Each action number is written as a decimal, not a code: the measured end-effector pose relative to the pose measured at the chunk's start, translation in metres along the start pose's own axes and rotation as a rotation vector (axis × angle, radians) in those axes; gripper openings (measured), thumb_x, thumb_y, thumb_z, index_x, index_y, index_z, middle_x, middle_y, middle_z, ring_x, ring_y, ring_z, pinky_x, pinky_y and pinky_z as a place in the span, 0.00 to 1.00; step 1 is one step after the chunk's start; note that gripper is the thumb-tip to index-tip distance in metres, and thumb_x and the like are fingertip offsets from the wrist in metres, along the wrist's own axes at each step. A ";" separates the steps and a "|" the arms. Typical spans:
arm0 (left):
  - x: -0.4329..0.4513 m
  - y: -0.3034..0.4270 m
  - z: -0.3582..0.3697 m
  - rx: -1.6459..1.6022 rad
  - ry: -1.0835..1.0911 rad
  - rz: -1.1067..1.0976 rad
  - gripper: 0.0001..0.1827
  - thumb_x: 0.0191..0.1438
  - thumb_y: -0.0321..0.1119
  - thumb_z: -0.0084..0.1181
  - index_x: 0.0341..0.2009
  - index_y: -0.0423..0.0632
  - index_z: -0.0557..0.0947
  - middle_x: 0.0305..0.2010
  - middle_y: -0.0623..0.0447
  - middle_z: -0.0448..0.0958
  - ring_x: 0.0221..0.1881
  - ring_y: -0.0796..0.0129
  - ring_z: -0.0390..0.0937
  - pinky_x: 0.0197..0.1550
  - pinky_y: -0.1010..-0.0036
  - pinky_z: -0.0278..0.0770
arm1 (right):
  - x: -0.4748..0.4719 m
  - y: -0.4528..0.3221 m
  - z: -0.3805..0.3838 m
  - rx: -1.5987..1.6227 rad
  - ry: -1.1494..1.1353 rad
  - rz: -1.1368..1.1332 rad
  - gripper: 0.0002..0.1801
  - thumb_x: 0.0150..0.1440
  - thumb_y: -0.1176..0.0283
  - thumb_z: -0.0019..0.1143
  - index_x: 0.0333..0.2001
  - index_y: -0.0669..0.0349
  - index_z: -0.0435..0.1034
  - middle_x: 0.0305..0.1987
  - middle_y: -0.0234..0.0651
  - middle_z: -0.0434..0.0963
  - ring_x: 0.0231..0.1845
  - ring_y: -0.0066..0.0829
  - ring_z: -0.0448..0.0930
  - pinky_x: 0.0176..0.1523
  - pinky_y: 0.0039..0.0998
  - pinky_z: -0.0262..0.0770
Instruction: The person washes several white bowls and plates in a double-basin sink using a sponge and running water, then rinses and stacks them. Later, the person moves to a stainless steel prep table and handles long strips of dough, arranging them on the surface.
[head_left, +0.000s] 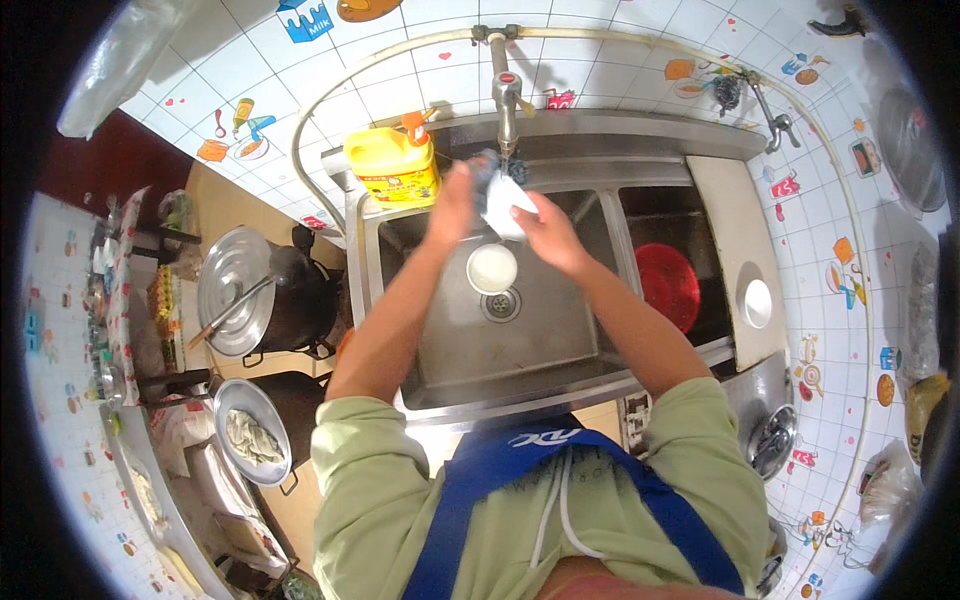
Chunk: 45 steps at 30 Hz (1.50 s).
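My right hand (553, 232) grips a white bowl (504, 208), tilted on its side just below the tap. My left hand (453, 208) is blurred and holds a blue-grey cloth (487, 174) against the bowl's left side; the exact grip is hard to make out. Right above the bowl comes the spout of a metal tap (508, 112). Another white bowl (492, 269), with whitish contents, stands in the steel sink basin (510, 352) beside the drain strainer (500, 304).
A yellow detergent jug (394, 166) stands on the sink's back left corner. The right basin holds a red plastic basin (666, 289). On the board (731, 225) to the right rests a white bowl (756, 303). Large pots with a lid (235, 291) and a cloth-filled bowl (255, 433) are at left.
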<state>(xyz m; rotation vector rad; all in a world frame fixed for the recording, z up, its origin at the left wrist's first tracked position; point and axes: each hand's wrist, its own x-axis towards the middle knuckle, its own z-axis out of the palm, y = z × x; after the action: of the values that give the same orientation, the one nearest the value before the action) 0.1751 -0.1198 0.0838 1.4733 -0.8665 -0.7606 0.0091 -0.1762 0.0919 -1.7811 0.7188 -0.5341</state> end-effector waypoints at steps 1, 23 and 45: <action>-0.001 -0.006 0.021 0.501 0.097 0.658 0.25 0.62 0.49 0.29 0.45 0.44 0.74 0.43 0.48 0.73 0.42 0.64 0.71 0.50 0.69 0.64 | 0.002 -0.005 0.001 -0.025 -0.017 -0.043 0.17 0.57 0.65 0.47 0.45 0.66 0.65 0.37 0.32 0.73 0.36 0.18 0.71 0.43 0.24 0.67; -0.013 0.001 0.064 -1.051 0.333 -0.493 0.24 0.61 0.51 0.30 0.48 0.45 0.69 0.45 0.51 0.72 0.43 0.62 0.71 0.48 0.61 0.69 | 0.019 0.019 0.013 0.485 0.116 0.042 0.13 0.58 0.69 0.47 0.42 0.66 0.69 0.36 0.33 0.76 0.38 0.19 0.73 0.43 0.25 0.68; -0.039 -0.008 0.001 0.440 0.271 0.575 0.14 0.55 0.26 0.43 0.47 0.40 0.70 0.49 0.39 0.69 0.51 0.46 0.67 0.52 0.65 0.66 | 0.019 0.020 0.012 0.380 -0.206 0.103 0.16 0.58 0.68 0.47 0.48 0.64 0.66 0.43 0.26 0.72 0.42 0.15 0.69 0.47 0.21 0.65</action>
<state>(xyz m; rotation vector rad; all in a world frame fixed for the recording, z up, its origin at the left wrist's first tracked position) 0.1557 -0.0868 0.0749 1.5433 -1.2163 0.0639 0.0264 -0.1865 0.0691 -1.4111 0.5228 -0.3814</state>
